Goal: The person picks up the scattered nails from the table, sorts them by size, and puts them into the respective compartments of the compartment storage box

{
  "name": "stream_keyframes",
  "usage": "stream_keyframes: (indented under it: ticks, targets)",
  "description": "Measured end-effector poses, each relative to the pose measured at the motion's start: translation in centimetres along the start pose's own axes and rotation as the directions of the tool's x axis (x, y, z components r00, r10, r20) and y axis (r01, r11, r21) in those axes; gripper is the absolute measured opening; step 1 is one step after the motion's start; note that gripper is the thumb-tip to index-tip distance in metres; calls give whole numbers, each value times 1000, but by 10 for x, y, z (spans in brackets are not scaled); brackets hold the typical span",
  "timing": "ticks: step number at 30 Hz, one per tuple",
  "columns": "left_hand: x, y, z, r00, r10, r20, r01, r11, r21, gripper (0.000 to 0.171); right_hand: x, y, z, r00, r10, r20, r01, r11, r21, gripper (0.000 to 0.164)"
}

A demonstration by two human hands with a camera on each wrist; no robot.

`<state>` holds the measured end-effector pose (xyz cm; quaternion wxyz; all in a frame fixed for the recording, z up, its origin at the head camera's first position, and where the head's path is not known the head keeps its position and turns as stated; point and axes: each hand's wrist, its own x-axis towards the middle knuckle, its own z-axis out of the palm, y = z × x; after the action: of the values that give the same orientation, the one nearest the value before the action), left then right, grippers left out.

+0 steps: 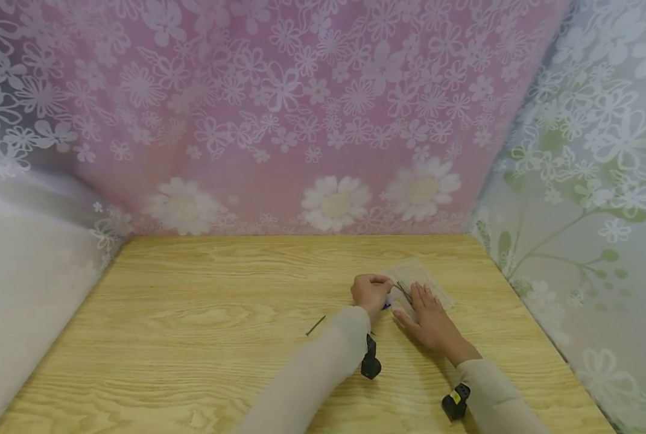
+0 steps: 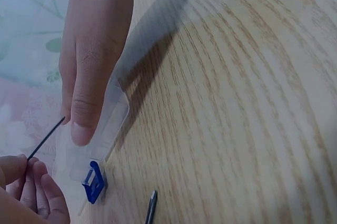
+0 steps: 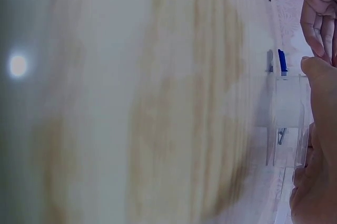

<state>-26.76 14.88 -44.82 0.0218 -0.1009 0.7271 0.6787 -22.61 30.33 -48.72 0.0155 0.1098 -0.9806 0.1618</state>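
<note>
My left hand [image 1: 370,292] pinches a thin dark nail [image 2: 46,137] between thumb and fingertips, over the left side of a clear plastic box [image 1: 423,274]. My right hand [image 1: 428,316] rests on the box with its fingers straight. More nails [image 1: 404,292] show at the box between the two hands. A blue latch [image 2: 93,183] sticks out at the box's near edge. In the right wrist view, the box's clear wall [image 3: 289,100] shows beside the right hand, with small metal pieces [image 3: 281,135] behind it.
A single nail [image 1: 315,325] lies on the wood-grain table [image 1: 192,349], left of the hands. Another nail [image 2: 151,207] lies near the left wrist. A pink flowered cloth [image 1: 279,150] hangs behind the table, and a pale one [image 1: 589,241] borders its right side.
</note>
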Motion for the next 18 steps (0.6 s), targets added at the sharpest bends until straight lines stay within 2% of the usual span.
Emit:
stream_keyframes:
  ticks: [11, 18]
  targets:
    - [5, -10, 0, 1000, -14, -8, 14, 999, 53, 5, 0, 0, 1, 999, -24, -28, 25, 999, 26, 86]
    - [2, -10, 1, 1000, -13, 1, 13, 999, 50, 4, -2, -2, -2, 1000, 8, -4, -7, 1000, 15, 87]
